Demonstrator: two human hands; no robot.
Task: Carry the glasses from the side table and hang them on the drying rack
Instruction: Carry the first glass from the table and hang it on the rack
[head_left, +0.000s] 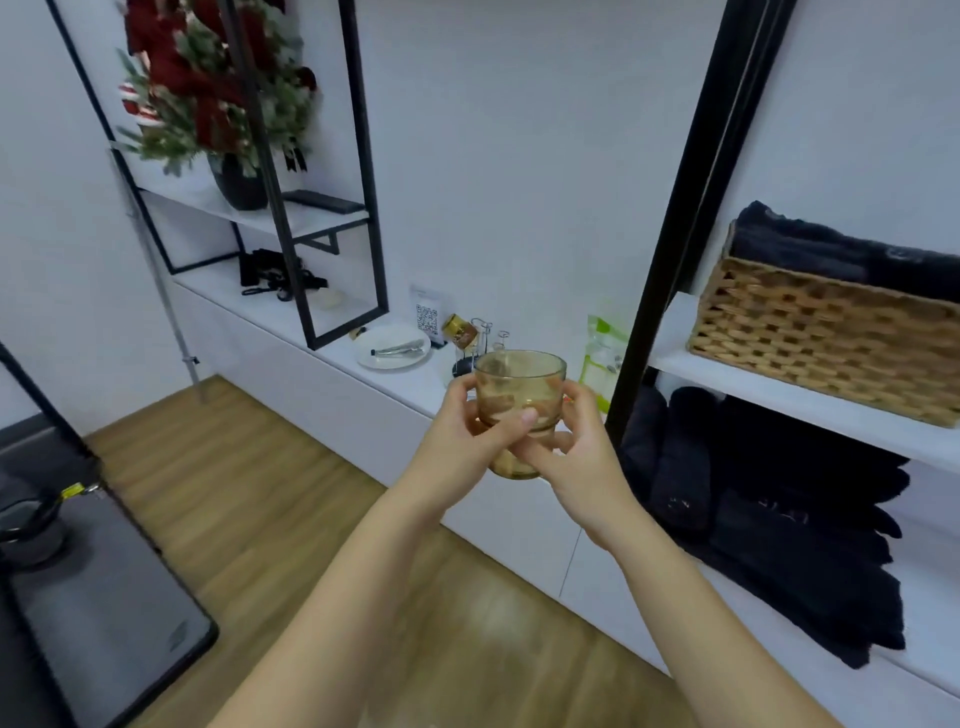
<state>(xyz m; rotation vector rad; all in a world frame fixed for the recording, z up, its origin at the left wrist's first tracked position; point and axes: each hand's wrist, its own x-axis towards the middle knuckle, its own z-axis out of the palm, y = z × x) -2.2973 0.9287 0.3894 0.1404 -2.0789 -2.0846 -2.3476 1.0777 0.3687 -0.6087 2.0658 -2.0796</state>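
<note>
An amber see-through glass (521, 384) is upright at the centre of the view, held in both hands. My left hand (470, 434) wraps its left side, thumb across the front. On the right, my right hand (576, 447) grips the side and base. Just behind the glass, on the white counter, stands a thin wire drying rack (480, 338) with a dark base; another amber glass (460, 329) hangs tilted on one of its prongs. The held glass hides the lower part of the rack.
A white plate with tongs (393, 351) and a QR-code sign (427, 317) sit left of the rack, a green-white packet (602, 358) to its right. A black post (675, 218) and shelves with a wicker basket (826, 343) and dark towels (769, 509) stand right. Wooden floor lies below.
</note>
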